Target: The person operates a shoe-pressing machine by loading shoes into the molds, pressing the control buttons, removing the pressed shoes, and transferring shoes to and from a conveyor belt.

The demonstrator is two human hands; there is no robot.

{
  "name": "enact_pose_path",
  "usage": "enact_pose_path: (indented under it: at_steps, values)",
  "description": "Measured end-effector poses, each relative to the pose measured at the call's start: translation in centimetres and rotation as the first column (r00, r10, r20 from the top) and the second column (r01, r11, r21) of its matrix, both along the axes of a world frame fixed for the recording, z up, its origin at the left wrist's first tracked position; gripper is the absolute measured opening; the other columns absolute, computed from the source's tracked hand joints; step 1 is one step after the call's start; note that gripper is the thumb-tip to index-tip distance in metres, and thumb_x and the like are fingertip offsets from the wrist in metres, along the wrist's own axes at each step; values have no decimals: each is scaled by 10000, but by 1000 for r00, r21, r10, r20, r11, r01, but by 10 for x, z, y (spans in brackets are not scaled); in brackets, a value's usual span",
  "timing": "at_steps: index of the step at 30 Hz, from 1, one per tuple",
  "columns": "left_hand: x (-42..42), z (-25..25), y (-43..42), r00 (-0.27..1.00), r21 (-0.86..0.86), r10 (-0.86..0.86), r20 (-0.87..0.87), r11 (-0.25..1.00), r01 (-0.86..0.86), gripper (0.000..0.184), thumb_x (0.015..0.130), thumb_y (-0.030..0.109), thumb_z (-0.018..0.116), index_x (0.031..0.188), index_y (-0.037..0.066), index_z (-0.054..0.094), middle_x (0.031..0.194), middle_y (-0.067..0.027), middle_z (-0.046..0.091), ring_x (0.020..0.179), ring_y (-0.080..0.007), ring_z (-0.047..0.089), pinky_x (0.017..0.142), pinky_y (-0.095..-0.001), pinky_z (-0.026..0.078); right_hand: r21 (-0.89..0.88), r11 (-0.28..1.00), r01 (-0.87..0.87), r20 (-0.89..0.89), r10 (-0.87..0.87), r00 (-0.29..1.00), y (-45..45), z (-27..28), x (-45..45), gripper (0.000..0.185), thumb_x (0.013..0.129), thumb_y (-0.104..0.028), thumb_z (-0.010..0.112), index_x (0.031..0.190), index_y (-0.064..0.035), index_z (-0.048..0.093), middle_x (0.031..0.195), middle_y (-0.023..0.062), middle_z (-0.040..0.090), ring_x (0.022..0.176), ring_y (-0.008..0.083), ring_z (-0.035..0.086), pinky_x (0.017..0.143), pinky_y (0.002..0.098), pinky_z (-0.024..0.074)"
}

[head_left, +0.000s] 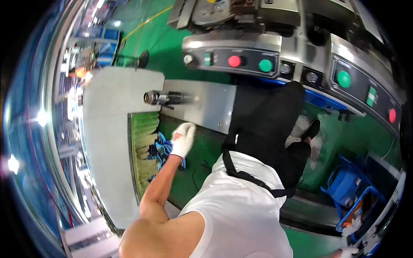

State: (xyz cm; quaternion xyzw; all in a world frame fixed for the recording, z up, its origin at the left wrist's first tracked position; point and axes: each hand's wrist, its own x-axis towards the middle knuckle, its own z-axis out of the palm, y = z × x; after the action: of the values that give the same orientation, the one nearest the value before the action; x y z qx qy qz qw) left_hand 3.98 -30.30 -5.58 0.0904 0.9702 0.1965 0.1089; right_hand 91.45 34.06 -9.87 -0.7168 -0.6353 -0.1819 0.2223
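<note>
My left hand, in a white glove, hangs beside the grey metal plate. Its fingers look curled; a small reddish patch shows at them, too small to name. Just above it, a metal cylindrical tool lies on the plate, clear of the hand and blurred at one end. At the bottom right edge, what seems to be my right hand, also white-gloved, is small and cut off, its fingers unclear. Another white glove shape is close above it; whether someone wears it cannot be told.
Machine panels with red and green buttons line the top. A pale worktop stands at left, with a green-lined recess and blue items beside it. A blue cart stands at right on the green floor.
</note>
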Motion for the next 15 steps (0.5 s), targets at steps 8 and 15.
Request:
enact_pose_path:
  at_steps: [8,15]
  values:
    - [13,38,-278,780,-532,624,-48,645,-548,559,1040,578,455,1423,182,548,1354,-273,633,1234,-472,615,1036,-559,468,-583,674,-453,-738,-207,643,-168,-102,-433,672,1040,-328,672,1555,22,418,1504,240,518,1264,319,615,928,420,624]
    - [76,-85,-296,608,-69,793,-31,606,-793,940,833,502,845,1516,3,436,1358,-240,656,1243,-385,648,1052,-481,504,-633,298,-715,-702,170,692,-159,-33,-560,678,1045,-338,667,1591,-43,394,1622,173,409,1369,276,525,1006,385,583]
